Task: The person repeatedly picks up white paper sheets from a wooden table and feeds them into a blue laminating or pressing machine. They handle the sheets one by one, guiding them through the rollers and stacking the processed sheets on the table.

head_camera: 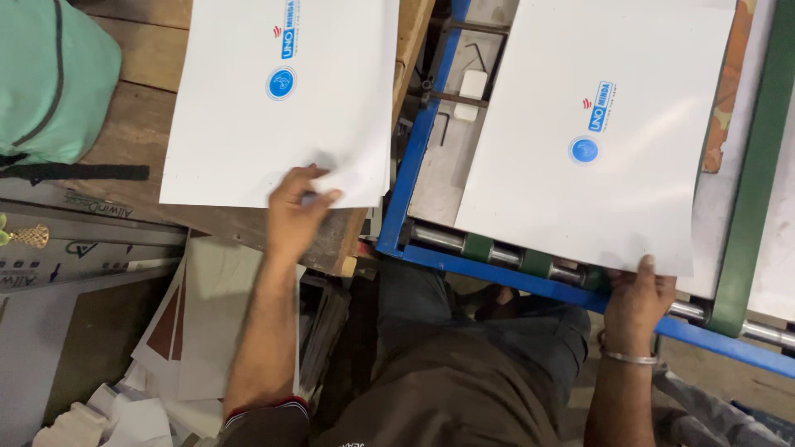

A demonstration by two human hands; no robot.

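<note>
My left hand (296, 211) pinches the near edge of the top white printed sheet (273, 116) of a stack lying on a wooden table (137, 124). The sheet's corner lifts slightly under my fingers. My right hand (638, 298), with a metal bangle on the wrist, holds the near corner of another white printed sheet (596, 132). That sheet lies on a blue-framed machine (406, 190), just past its steel roller (497, 252). Both sheets carry a small blue round mark and a small blue logo.
A green belt (749, 199) runs along the machine's right side. A teal bag (50, 74) sits on the table's far left. Cardboard and paper scraps (166, 331) pile on the floor at lower left. A white block (472, 87) rests inside the machine frame.
</note>
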